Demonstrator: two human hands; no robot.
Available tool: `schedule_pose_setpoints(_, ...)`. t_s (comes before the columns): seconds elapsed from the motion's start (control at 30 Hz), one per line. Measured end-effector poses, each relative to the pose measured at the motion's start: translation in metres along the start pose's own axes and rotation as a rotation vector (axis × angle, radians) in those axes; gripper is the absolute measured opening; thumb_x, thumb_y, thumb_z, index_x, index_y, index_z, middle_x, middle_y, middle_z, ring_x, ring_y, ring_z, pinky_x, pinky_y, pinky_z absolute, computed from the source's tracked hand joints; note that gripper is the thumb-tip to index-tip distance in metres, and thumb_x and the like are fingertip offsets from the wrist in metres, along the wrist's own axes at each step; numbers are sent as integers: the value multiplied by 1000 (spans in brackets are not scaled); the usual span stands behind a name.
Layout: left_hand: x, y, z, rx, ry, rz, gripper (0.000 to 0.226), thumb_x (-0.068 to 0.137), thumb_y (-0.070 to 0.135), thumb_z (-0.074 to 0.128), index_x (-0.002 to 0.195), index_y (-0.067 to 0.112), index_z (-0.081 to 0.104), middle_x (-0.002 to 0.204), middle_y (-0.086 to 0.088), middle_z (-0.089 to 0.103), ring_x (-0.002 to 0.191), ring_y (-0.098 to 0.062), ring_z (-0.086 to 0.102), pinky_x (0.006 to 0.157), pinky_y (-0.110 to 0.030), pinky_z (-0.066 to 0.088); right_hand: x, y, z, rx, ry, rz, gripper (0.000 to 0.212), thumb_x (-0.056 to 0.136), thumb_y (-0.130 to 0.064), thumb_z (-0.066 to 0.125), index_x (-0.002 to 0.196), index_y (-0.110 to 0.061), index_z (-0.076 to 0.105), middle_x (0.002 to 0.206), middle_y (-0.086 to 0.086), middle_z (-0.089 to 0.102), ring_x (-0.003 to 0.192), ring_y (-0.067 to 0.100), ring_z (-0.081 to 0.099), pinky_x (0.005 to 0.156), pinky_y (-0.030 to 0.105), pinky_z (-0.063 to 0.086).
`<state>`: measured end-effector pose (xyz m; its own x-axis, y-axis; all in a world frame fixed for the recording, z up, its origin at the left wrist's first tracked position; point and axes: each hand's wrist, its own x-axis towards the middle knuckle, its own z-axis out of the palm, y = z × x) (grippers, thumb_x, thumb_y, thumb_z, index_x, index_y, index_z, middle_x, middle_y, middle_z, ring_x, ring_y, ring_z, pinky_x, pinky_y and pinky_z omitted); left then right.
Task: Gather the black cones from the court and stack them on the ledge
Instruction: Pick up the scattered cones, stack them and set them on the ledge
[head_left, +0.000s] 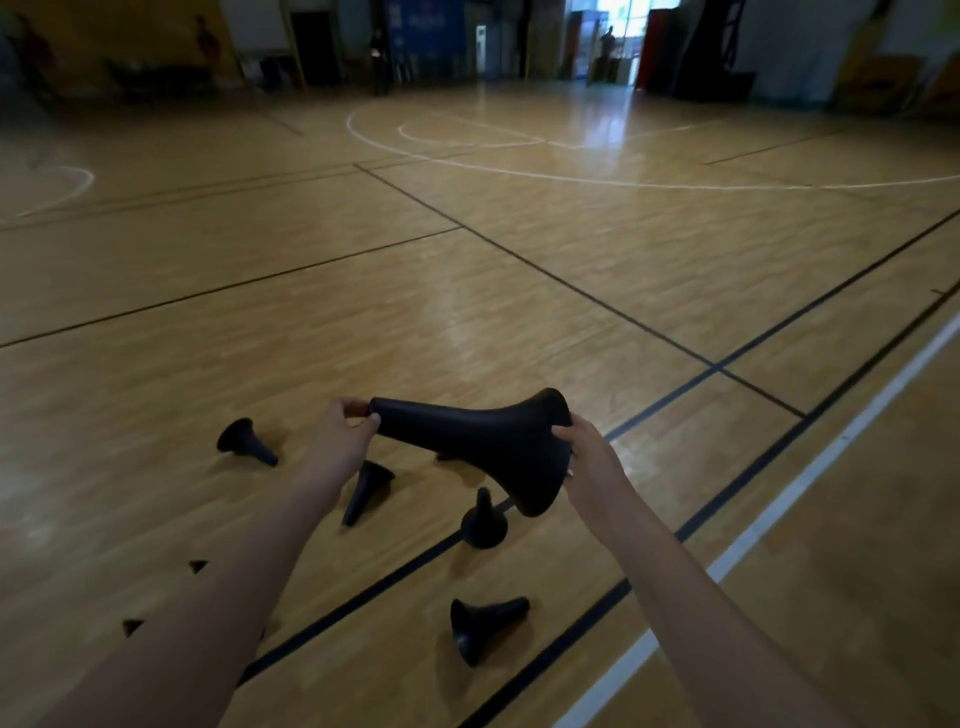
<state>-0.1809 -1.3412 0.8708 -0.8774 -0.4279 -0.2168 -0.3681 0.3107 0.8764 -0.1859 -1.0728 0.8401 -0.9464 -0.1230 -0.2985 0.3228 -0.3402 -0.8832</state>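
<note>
Black flared plastic cone (467, 436), held sideways above the wooden court floor (467, 291). Our left hand (343, 436) pinches its narrow tip and our right hand (589, 460) wraps its fingers round the wide base, likely steadying it for stacking. Four more black cones (484, 519) sit scattered below.

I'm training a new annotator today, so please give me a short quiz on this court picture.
1. True or false: the right grip holds the wide base of the black flared plastic cone in the air.
2. Which pinches that cone's narrow tip? A) the left grip B) the right grip C) neither
3. How many of the black cones in plain view on the wooden court floor stand upright?
Key: 1 true; 2 A; 3 one, the upright cone below the held one.
</note>
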Motion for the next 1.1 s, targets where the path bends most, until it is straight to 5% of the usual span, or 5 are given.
schedule_pose_setpoints(0.2,16,37,12,0,-137,126,42,96,24,55,135,18,43,123,0,51,116,-26,52,98,-41,44,-14,-22,-7,43,142,-75,40,94,-11,49,133,-18,50,126,7,60,109,24,60,86,37,50)
schedule_pose_setpoints(0.4,21,64,45,2,-328,239,34,96,16,54,130,15,55,127,-10,56,116,-29,53,103,-48,43,-41,-33,-26,58,365,-134,34,94,-6,47,124,-21,53,120,4,60,113,24,57,94,41,48)
schedule_pose_setpoints(0.57,4,73,86,5,-515,297,35,96,14,52,130,14,54,124,-9,56,116,-28,52,103,-45,42,-82,-30,-56,117,521,-162,36,94,-6,48,126,-19,53,122,8,59,115,27,57,85,36,50)
schedule_pose_setpoints(0.87,-87,77,202,-29,-788,320,27,91,11,53,117,13,59,102,-5,60,89,-18,57,87,-38,48,-197,-12,-133,164,883,-230,24,93,-8,49,110,-20,60,114,10,62,106,25,60,74,30,49)
schedule_pose_setpoints(1.1,-207,91,301,9,-999,392,21,90,20,55,109,13,59,106,-9,60,97,-24,57,86,-38,48,-316,-11,-210,200,1111,-295,21,92,-4,48,91,-15,65,107,10,63,91,20,61,75,32,44)
